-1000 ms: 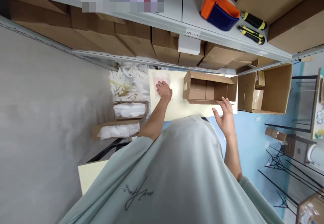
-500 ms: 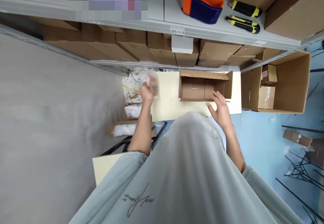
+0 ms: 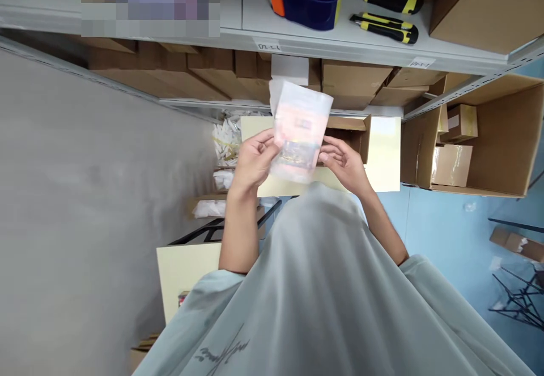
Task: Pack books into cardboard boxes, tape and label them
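A translucent plastic bag [image 3: 301, 129] with pinkish, printed-looking contents is held up over the table; motion blurs its details. My left hand [image 3: 255, 158] pinches its left edge between thumb and fingers. At the opposite edge, my right hand [image 3: 343, 163] has its thumb and fingers closed on the bag's side. Behind the bag stands an open cardboard box [image 3: 363, 141], partly hidden by the bag and my right hand.
Left of the cream table [image 3: 382, 163] lies a heap of white packets [image 3: 225, 141]. A large open carton [image 3: 505, 138] with small boxes stands at the right. Above, a metal shelf [image 3: 238, 25] carries an orange-and-blue tape dispenser [image 3: 308, 2] and utility knives [image 3: 385, 28].
My left hand has brought the plastic bag rightward from beside the heap to in front of the box. My right hand has moved left from the box to the bag's edge.
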`<state>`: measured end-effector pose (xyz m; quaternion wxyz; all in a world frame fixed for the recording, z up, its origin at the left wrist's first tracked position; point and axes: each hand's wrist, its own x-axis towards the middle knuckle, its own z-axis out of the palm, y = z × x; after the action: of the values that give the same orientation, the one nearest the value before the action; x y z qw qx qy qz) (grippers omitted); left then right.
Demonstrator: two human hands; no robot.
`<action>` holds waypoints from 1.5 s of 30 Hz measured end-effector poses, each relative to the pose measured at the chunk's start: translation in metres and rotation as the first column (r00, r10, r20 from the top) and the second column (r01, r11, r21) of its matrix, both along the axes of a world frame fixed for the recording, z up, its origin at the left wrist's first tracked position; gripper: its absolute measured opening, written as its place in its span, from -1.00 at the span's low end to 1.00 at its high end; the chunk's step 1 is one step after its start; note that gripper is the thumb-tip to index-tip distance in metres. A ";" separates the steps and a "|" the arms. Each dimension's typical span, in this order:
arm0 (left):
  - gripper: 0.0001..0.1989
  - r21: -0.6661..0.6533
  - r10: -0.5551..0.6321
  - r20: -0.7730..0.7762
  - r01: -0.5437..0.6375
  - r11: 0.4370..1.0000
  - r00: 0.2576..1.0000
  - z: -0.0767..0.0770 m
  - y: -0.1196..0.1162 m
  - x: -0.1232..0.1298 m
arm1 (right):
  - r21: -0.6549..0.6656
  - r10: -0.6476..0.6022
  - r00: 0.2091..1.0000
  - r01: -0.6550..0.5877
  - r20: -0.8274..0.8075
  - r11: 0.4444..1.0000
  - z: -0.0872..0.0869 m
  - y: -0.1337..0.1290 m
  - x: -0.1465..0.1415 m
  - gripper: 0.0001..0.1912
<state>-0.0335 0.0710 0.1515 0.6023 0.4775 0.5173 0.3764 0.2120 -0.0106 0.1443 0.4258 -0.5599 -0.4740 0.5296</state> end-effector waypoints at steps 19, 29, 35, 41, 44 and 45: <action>-0.46 0.147 -0.384 -0.772 0.729 0.669 0.508 0.026 0.009 0.065 | -0.090 0.190 0.437 -0.238 0.879 0.967 0.033 0.026 0.025 -0.56; -0.55 0.022 -0.417 -0.813 0.737 0.676 0.407 -0.043 0.022 0.063 | -0.417 0.469 0.315 -0.221 0.825 0.881 0.008 0.044 0.022 -0.62; -0.43 0.073 -0.326 -0.840 0.685 0.725 0.435 -0.062 0.028 0.048 | -0.362 0.374 0.369 -0.104 0.851 0.926 -0.014 0.046 0.031 -0.35; -0.42 0.198 -0.138 -0.837 0.529 0.825 0.529 -0.073 0.013 0.007 | -0.199 0.230 0.382 -0.120 0.895 0.973 -0.025 0.022 0.065 -0.33; -0.37 0.267 -0.024 -0.830 0.435 0.860 0.557 -0.075 -0.004 -0.005 | -0.152 0.180 0.339 -0.107 0.923 0.983 -0.022 0.009 0.075 -0.38; -0.37 0.282 0.001 -0.827 0.413 0.866 0.562 -0.076 -0.009 -0.006 | -0.136 0.164 0.332 -0.107 0.929 0.985 -0.022 0.007 0.077 -0.40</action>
<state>-0.0399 0.0617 0.0755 0.2165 0.7780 0.5700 0.1513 0.2885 -0.0038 0.1220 0.0181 -0.7310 -0.6634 0.1589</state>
